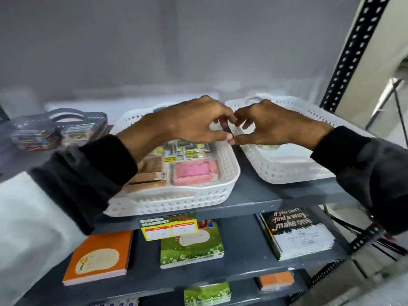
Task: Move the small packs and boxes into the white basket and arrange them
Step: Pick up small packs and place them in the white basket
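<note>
Two white baskets stand side by side on the top grey shelf. The left white basket (183,199) holds a pink box (194,171), brown boxes (152,166) and several small yellow-and-blue packs (194,149). The right white basket (287,171) looks nearly bare, with something pale at its bottom. My left hand (192,120) and my right hand (271,124) meet over the gap between the two baskets, fingertips pinched together on a small thin pack (233,131) that the fingers mostly hide.
A grey basket (64,120) with colourful packs sits at the far left of the shelf. Notebooks lie on the lower shelf: orange (99,257), green (192,244) and black (298,230). A supermarket price label (169,226) hangs on the shelf edge. A perforated black upright (351,51) rises at right.
</note>
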